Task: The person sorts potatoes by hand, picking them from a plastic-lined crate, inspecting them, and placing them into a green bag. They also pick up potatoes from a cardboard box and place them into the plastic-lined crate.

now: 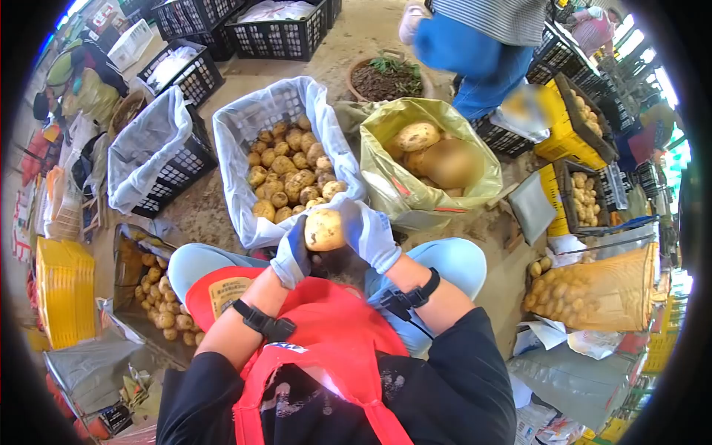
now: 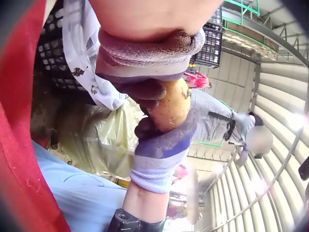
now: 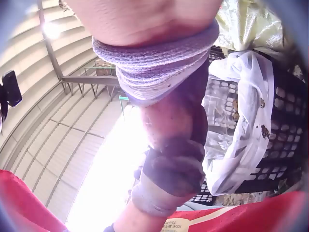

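A large pale potato (image 1: 324, 231) with a few dark specks is held between both gloved hands, in front of the red apron. My left hand (image 1: 292, 254) grips it from one side, and my right hand (image 1: 365, 233) has its fingers around the other side. The left wrist view shows the potato (image 2: 173, 106) between the dark-coated glove fingers. In the right wrist view the potato (image 3: 166, 123) is partly hidden by the gloves. Just beyond the hands stands a black crate lined with white plastic (image 1: 231, 159), holding many smaller potatoes (image 1: 289, 167).
Right of the crate, a yellow-green bag (image 1: 386, 185) holds large potatoes (image 1: 417, 136). An open sack of small potatoes (image 1: 159, 300) lies by the left knee. Another lined crate (image 1: 170, 159) stands at left. A person in blue trousers (image 1: 475, 67) is close beyond the bag.
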The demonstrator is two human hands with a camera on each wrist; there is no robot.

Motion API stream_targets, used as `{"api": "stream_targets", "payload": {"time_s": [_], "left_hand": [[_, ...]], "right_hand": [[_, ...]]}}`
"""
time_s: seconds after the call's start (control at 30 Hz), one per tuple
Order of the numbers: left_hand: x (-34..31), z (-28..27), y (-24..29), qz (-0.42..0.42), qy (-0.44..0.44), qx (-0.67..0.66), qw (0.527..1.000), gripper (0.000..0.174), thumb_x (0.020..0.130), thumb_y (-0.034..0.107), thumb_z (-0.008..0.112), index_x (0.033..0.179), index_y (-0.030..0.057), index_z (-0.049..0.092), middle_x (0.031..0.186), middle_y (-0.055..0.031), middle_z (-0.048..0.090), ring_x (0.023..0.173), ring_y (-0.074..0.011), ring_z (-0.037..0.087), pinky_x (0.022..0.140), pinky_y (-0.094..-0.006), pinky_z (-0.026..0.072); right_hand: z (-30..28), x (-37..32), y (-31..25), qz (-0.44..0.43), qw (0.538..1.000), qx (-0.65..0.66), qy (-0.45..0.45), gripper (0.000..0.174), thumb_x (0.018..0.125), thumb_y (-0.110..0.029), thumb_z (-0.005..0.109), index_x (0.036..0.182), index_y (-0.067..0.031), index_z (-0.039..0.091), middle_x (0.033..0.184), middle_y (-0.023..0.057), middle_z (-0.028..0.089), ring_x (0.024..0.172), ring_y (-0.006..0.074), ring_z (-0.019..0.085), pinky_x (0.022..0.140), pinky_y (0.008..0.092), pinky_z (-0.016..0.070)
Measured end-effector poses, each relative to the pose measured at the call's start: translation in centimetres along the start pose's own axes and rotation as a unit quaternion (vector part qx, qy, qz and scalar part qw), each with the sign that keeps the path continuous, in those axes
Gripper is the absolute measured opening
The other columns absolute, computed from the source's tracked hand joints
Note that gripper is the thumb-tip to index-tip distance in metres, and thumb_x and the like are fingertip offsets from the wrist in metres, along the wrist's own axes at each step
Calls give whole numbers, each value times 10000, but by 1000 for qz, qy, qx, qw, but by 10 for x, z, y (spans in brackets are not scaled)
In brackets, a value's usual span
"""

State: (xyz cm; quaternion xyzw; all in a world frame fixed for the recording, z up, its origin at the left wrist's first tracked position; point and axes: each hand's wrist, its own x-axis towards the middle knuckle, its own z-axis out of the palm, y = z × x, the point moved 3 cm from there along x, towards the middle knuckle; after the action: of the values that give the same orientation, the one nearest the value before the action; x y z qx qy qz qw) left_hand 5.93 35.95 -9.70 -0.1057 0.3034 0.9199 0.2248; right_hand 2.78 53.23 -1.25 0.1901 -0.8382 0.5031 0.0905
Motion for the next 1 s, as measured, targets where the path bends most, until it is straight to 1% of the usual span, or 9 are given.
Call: {"api": "stream_targets", "payload": {"time_s": [0.1, 0.17, 0.2, 0.23, 0.57, 0.77, 0.8, 0.87, 1.0], "left_hand": [[-7, 17, 3, 11, 60, -64, 996, 423, 1032, 300, 368, 1340, 52, 519, 1216, -112, 645, 1027, -235, 670, 892, -375, 553], [-25, 14, 11, 26, -43, 104, 993, 461, 996, 459, 426, 1254, 110, 583, 1092, -87, 670, 848, -203, 649, 692, -300, 518], [-26, 17, 12, -131, -83, -125, 980, 471, 977, 531, 450, 1190, 146, 619, 996, -77, 682, 670, -175, 630, 473, -232, 494], [-34, 38, 17, -123, 92, -94, 984, 469, 970, 568, 447, 1160, 177, 623, 927, -59, 673, 550, -160, 548, 354, -190, 357], [-131, 70, 102, 288, 72, 8, 955, 437, 921, 377, 666, 1217, 74, 559, 1079, -51, 659, 957, -160, 653, 799, -339, 553], [-287, -76, 220, 462, 167, 119, 863, 612, 941, 575, 523, 1253, 48, 547, 1046, -87, 674, 876, -180, 677, 700, -285, 577], [-318, -116, 214, 509, 301, 506, 627, 564, 942, 524, 547, 1257, 55, 552, 1104, -93, 663, 951, -207, 669, 779, -314, 580], [-370, -244, 188, 318, 271, -33, 908, 448, 930, 488, 571, 1217, 146, 596, 1124, -62, 665, 971, -193, 649, 765, -373, 569], [-427, -338, 70, 202, 583, -28, 787, 459, 860, 548, 641, 1118, 168, 634, 997, -48, 685, 793, -213, 663, 590, -344, 547]], "right_hand": [[2, 7, 8, -4, 999, 42, -2, 277, 953, -207, 594, 1087, 26, 660, 843, 225, 691, 799, 332, 702, 741, 375, 528], [0, 9, -5, 3, 991, 123, 52, 290, 974, -219, 581, 1071, 42, 661, 864, 193, 710, 777, 184, 666, 722, 352, 510], [2, 9, -11, 51, 990, 127, 41, 303, 983, -239, 577, 1041, 48, 655, 837, 154, 698, 759, 143, 615, 704, 343, 499], [5, 14, -12, 91, 987, 130, 34, 322, 992, -258, 573, 1011, 54, 650, 810, 116, 685, 742, 102, 564, 687, 333, 489], [44, 5, 25, 251, 920, 241, -182, 418, 1039, -265, 342, 1212, 10, 605, 1102, 84, 658, 968, 174, 638, 830, 314, 520], [59, -5, 48, 298, 906, 91, -287, 307, 994, -273, 521, 1145, -22, 613, 995, 80, 690, 733, 128, 636, 618, 257, 487], [61, -6, 47, 300, 902, 76, -301, 330, 996, -292, 519, 1148, -15, 613, 1004, 86, 694, 734, 128, 635, 620, 261, 487], [68, -10, 36, 322, 888, 46, -326, 347, 993, -300, 520, 1149, -6, 620, 1018, 96, 699, 749, 130, 640, 633, 275, 492], [71, -18, 46, 288, 874, -4, -391, 373, 986, -305, 532, 1181, -4, 634, 998, 101, 707, 787, 131, 641, 657, 282, 492]]}}
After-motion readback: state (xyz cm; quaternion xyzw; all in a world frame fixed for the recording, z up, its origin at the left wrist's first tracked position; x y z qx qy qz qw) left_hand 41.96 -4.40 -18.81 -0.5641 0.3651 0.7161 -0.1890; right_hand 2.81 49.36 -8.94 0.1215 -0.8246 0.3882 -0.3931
